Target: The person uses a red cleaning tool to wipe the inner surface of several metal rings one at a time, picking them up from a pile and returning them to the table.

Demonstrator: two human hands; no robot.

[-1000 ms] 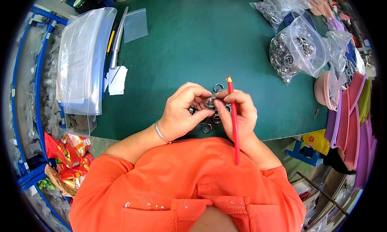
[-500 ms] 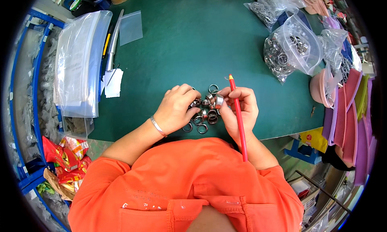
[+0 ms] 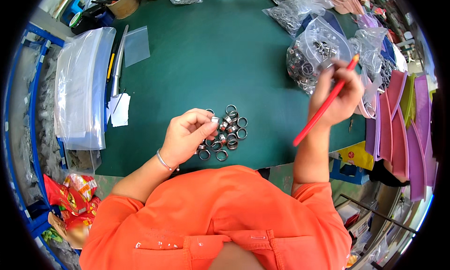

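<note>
A green-topped table (image 3: 211, 59) filled the middle of the room. Blue metal shelving (image 3: 33, 82) stood along its left side. Near the right edge, pink and purple trays (image 3: 403, 124) leaned in a row. A grey floor (image 3: 342, 190) showed below the table's near right corner.

I see shiny metal rings (image 3: 225, 134) on a matt green mat (image 3: 211, 59), glossy clear plastic bags (image 3: 318, 49), and a smooth red pencil (image 3: 323, 106).
</note>
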